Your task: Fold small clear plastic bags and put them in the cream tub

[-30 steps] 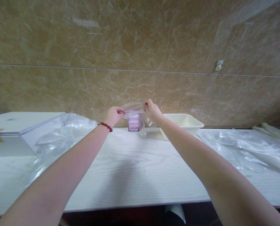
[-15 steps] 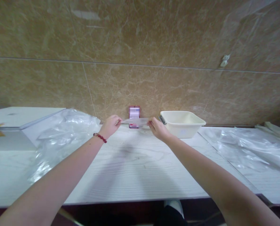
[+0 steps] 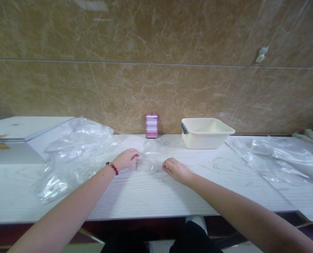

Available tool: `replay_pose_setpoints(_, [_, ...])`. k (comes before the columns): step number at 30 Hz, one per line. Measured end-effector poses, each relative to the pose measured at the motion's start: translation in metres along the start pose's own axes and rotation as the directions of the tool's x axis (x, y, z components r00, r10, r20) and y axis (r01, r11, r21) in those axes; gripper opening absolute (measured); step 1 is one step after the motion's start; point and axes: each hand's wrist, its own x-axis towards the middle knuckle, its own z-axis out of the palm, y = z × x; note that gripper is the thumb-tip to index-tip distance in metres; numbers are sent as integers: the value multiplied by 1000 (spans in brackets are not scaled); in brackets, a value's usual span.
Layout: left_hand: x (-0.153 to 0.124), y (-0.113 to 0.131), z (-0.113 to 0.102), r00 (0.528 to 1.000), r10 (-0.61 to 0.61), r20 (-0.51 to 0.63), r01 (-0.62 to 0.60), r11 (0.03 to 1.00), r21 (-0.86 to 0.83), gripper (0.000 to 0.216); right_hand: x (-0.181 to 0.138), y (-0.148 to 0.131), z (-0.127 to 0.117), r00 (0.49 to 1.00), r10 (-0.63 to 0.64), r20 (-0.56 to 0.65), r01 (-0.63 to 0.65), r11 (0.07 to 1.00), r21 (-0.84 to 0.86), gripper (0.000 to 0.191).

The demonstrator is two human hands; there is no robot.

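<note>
Clear plastic bag (image 3: 152, 160) flat on counter (image 3: 172, 200) (spreading step, I judge); left hand (image 3: 126, 159), right hand (image 3: 176, 169) pinch its edges, fingers curled.

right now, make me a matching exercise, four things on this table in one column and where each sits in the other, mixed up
1. cream tub
2. clear bag
3. plastic film heap
4. pink block

a. flat between left hand and right hand
b. upright at the wall, left of the cream tub
c. at the wall, right of centre
d. on the left part of the table

Pairs: 1-c, 2-a, 3-d, 4-b
</note>
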Motion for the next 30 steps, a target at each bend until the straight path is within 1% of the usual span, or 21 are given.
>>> replay_pose_setpoints(2, [-4, 0, 1, 1000, 3, 28, -3, 1000, -16, 23, -3, -2, -2, 1000, 21, 18, -20, 1000, -23, 12])
replay_pose_setpoints(4, [-6, 2, 0, 999, 10, 38, -8, 999, -48, 22, -5, -4, -5, 999, 35, 11, -34, 998, -44, 12])
replay_pose_setpoints(7, [-7, 16, -7, 997, 59, 44, -54, 994, -91, 23, -6, -5, -11, 1000, 14, -20, -15, 999, -34, 13])
replay_pose_setpoints(10, [-9, 47, -13, 987, 142, 77, -134, 986, -102, 26, -9, -3, -16, 999, -36, -20, 35, 999, -3, 14])
replay_pose_setpoints(13, [-12, 86, -9, 977, 159, 143, -151, 986, -64, 31, -14, 0, -15, 996, -82, 35, 82, 997, 11, 14])
replay_pose_setpoints(14, [-14, 98, -4, 978, 141, 152, -136, 990, -43, 39, -17, 1, -15, 994, -90, 56, 90, 996, 15, 13])
replay_pose_setpoints(16, [-17, 119, 9, 988, 50, 145, -53, 998, 20, 57, -21, 2, -14, 991, -95, 90, 93, 995, 25, 13])
replay_pose_setpoints(18, [-19, 133, 24, 987, -27, 157, 14, 997, 78, 61, -24, 4, -15, 989, -95, 113, 90, 995, 50, 14])
replay_pose_setpoints(21, [-19, 150, 39, 978, -76, 196, 49, 989, 138, 62, -25, 9, -22, 985, -112, 134, 97, 989, 115, 18])
replay_pose_setpoints(24, [-14, 164, 45, 961, -129, 243, 85, 979, 187, 72, -18, 14, -29, 994, -66, 92, 50, 985, 166, 28])
replay_pose_setpoints(26, [-11, 172, 46, 945, -168, 281, 104, 967, 231, 78, -10, 16, -30, 994, -46, 102, 25, 979, 201, 32])
replay_pose_setpoints(28, [-10, 177, 47, 929, -200, 312, 116, 957, 268, 82, -1, 14, -26, 982, -66, 177, 24, 973, 231, 35])
replay_pose_setpoints(30, [-12, 180, 48, 936, -204, 287, 117, 949, 294, 80, 8, 10, -19, 955, -86, 283, 19, 973, 231, 38])
